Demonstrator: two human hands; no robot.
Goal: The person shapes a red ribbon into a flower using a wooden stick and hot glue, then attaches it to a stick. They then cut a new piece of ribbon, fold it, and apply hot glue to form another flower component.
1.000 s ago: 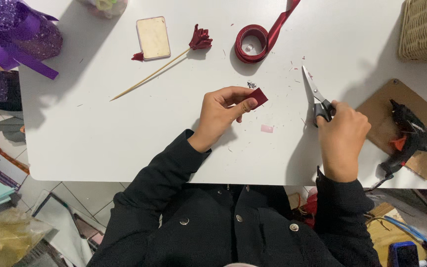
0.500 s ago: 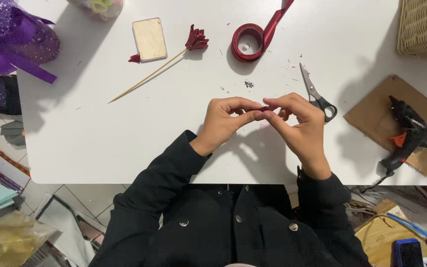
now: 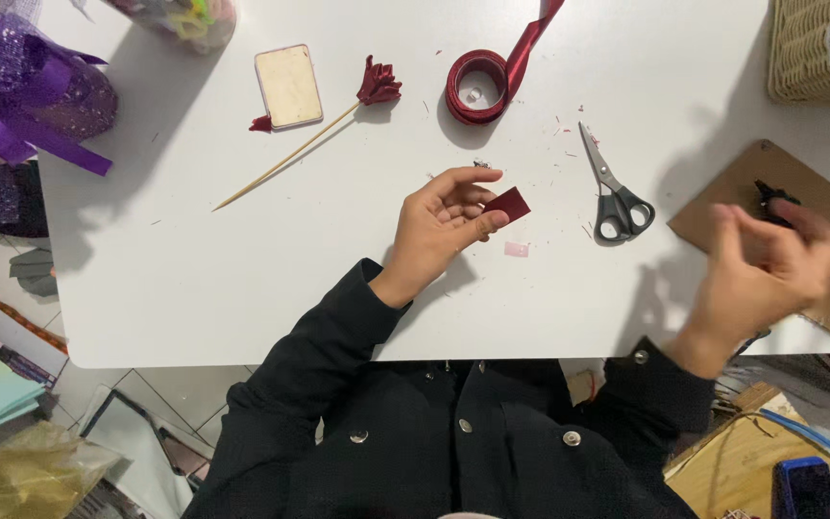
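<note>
My left hand (image 3: 446, 226) pinches a small dark red ribbon piece (image 3: 508, 204) between thumb and fingers, just above the white table (image 3: 242, 279). My right hand (image 3: 768, 269) is blurred at the right, fingers spread, over the brown cardboard sheet (image 3: 722, 207) where the black glue gun (image 3: 775, 197) lies; whether it touches the gun I cannot tell. Grey-handled scissors (image 3: 612, 192) lie on the table between the two hands. A tiny pink scrap (image 3: 516, 249) sits below the ribbon piece.
A red ribbon roll (image 3: 477, 86) with a trailing end lies at the back. Left of it are a ribbon flower on a wooden skewer (image 3: 377, 82) and a small cream card (image 3: 288, 86). Purple wrapped bouquet (image 3: 21, 96) at far left, wicker basket (image 3: 823, 48) at top right.
My right hand left the ribbon piece it shared with the left hand and swung right to the cardboard and glue gun. The scissors stay on the table. My left hand keeps the ribbon piece.
</note>
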